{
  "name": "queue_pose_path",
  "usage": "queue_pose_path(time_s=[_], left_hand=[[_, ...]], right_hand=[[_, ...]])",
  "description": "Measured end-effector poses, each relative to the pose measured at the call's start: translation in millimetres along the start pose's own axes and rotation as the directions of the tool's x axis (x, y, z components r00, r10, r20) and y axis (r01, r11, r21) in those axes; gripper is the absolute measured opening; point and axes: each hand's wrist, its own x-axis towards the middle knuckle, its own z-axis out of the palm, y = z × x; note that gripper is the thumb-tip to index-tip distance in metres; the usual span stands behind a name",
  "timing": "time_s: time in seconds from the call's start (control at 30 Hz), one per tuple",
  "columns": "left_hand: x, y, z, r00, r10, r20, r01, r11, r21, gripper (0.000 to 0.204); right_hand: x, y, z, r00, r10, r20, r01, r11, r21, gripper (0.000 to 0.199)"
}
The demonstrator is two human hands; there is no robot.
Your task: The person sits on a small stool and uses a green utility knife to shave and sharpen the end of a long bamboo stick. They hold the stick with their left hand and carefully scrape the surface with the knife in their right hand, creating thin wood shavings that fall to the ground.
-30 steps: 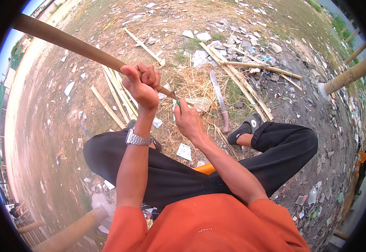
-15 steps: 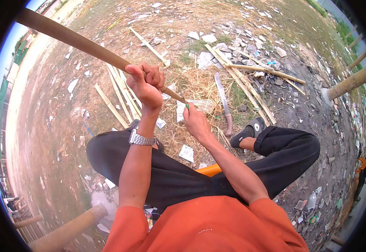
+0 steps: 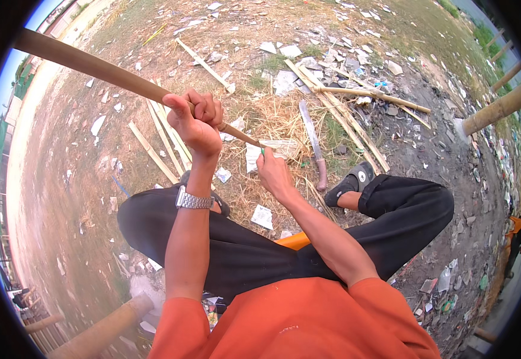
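Pole: you hold a long bamboo pole (image 3: 102, 69) that runs from the far left down to your hands in the middle of the view, its near end tapering to a thin tip just above your right hand.
Left hand: your left hand (image 3: 196, 122) is wrapped fully round the pole, fingers (image 3: 207, 107) curled tight over the top and thumb under.
Right hand: your right hand (image 3: 274, 173) sits at the thin end, fingers closed on a small green-handled tool (image 3: 263, 152); its blade is hidden, so you cannot tell its kind.
Handling: judge the pole stiff, hard and fairly light for its length, but long enough that the far end will lever against your wrist; its skin looks smooth and may slip.
Where to hold: keep your grip close to the worked end, as your left hand is now, so the tip stays steady.
Ground: you sit cross-legged on bare dirt with dry straw (image 3: 272, 119) and paper scraps, which is uneven and soft.
Nearby: a machete (image 3: 312, 140) lies just beyond your right hand, near your sandalled foot (image 3: 350, 182); split bamboo strips (image 3: 158, 140) lie to the left.
Room: open yard, thick posts (image 3: 494, 110) far right, another person (image 3: 520, 230) at the right edge, well apart.
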Motion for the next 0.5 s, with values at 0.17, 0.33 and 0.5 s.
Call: queue_pose_path(time_s=[0.17,0.33,0.5], left_hand=[[-0.9,-1.1,4.8,0.999,0.001,0.034,0.000,1.000,-0.021,0.064],[2.5,0.5,-1.9,0.999,0.019,0.043,-0.019,1.000,0.007,0.064],[3.6,-0.3,2.9,0.999,0.033,0.039,-0.033,0.999,-0.009,0.063]], right_hand=[[-2.9,14.2,0.9,1.000,0.017,-0.005,-0.017,1.000,-0.020,0.025],[0.6,-12.4,-2.9,1.000,-0.022,-0.021,0.022,1.000,-0.019,0.026],[20.5,29.6,14.3,0.999,0.004,-0.051,-0.009,0.996,-0.089,0.027]])
